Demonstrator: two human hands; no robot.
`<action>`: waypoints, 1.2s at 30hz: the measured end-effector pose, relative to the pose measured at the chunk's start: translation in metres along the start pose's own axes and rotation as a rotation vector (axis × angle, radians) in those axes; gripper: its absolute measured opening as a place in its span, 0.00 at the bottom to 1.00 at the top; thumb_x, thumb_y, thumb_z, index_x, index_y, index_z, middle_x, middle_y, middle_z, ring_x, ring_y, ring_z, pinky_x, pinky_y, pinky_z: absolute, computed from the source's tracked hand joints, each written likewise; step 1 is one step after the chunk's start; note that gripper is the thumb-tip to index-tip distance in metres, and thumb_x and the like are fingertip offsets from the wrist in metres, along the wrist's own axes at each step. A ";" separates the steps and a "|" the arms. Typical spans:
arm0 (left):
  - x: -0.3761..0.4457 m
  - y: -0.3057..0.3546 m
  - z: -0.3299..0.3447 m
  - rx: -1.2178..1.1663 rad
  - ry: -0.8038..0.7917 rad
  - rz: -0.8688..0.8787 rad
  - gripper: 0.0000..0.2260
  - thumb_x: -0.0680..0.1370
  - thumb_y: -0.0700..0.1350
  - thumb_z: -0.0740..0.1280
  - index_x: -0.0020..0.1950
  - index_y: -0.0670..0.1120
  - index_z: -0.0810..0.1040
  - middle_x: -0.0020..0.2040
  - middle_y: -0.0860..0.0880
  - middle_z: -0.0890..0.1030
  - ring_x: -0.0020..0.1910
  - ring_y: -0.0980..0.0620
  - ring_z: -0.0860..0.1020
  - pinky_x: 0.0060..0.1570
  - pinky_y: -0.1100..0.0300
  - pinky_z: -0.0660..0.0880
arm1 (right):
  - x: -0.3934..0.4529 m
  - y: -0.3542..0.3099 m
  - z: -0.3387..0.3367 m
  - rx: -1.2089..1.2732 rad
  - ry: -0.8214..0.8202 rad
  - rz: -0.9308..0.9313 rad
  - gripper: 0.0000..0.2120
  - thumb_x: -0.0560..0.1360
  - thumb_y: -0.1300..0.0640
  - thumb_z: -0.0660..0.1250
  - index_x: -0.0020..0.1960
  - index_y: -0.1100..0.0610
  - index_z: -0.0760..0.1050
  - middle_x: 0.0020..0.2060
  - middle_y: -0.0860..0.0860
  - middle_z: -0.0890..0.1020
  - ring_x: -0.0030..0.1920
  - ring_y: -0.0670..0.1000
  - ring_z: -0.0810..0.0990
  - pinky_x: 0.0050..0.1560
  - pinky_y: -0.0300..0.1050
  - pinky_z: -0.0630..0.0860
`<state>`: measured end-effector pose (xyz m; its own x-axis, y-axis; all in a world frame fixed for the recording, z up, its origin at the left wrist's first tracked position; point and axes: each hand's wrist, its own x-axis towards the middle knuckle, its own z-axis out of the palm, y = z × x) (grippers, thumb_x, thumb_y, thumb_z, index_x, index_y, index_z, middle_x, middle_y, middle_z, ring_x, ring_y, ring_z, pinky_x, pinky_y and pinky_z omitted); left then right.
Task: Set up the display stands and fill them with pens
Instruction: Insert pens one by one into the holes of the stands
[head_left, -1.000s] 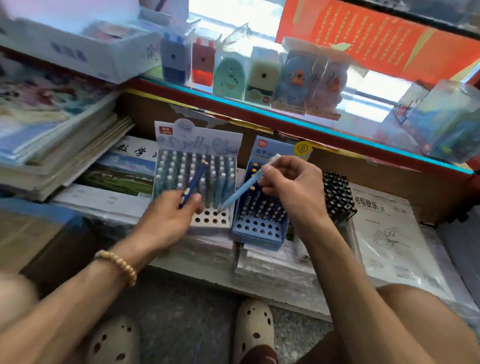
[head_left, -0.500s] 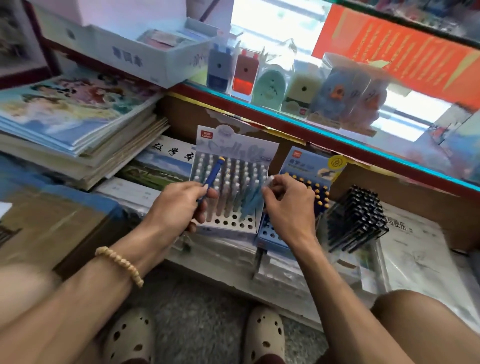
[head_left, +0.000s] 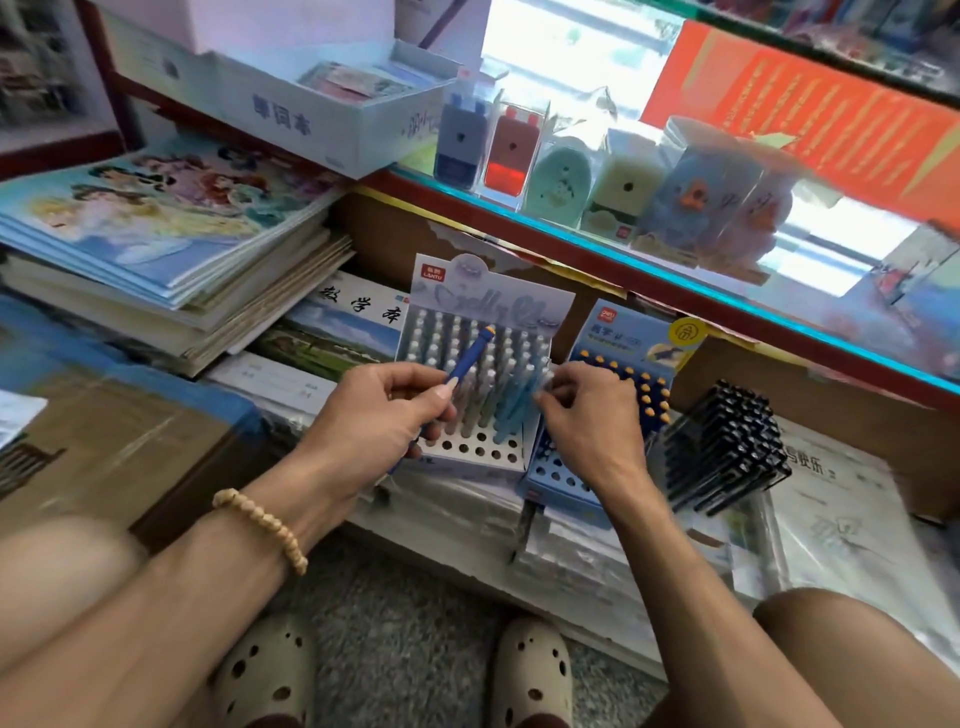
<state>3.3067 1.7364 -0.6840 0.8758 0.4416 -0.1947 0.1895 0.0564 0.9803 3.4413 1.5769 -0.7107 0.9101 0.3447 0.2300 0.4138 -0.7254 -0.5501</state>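
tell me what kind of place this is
Most likely a small stationery shop: pen display stands on the low shelf, stacked exercise books, and boxed pencil sharpeners lined up on a glass counter.

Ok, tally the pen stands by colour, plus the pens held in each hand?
White stand: 1
Blue stand: 1
Block of black pens: 1
Dark blue pen, in left hand: 1
Light blue pen, in right hand: 1
Total: 5
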 end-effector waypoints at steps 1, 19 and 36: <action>0.000 0.000 0.000 -0.002 -0.002 0.003 0.05 0.80 0.41 0.67 0.52 0.48 0.82 0.43 0.47 0.85 0.40 0.54 0.80 0.43 0.57 0.78 | -0.002 -0.002 0.002 -0.052 -0.034 -0.023 0.03 0.77 0.56 0.71 0.47 0.55 0.82 0.39 0.48 0.84 0.41 0.49 0.83 0.46 0.51 0.82; 0.003 -0.008 0.015 0.041 -0.087 0.053 0.05 0.78 0.41 0.69 0.52 0.48 0.81 0.44 0.50 0.86 0.45 0.54 0.83 0.48 0.60 0.77 | -0.027 -0.029 -0.024 0.650 -0.050 0.092 0.04 0.78 0.55 0.70 0.48 0.55 0.81 0.40 0.53 0.85 0.34 0.47 0.82 0.34 0.37 0.77; 0.014 -0.024 0.077 0.843 -0.310 0.363 0.08 0.79 0.54 0.67 0.52 0.52 0.82 0.45 0.57 0.82 0.45 0.60 0.79 0.50 0.56 0.79 | -0.035 0.037 -0.079 0.639 0.266 0.204 0.01 0.76 0.61 0.72 0.46 0.59 0.80 0.38 0.55 0.85 0.36 0.51 0.83 0.40 0.43 0.82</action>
<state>3.3483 1.6723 -0.7130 0.9991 0.0429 -0.0035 0.0346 -0.7507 0.6597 3.4261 1.4914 -0.6760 0.9761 0.0239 0.2158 0.2152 -0.2412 -0.9463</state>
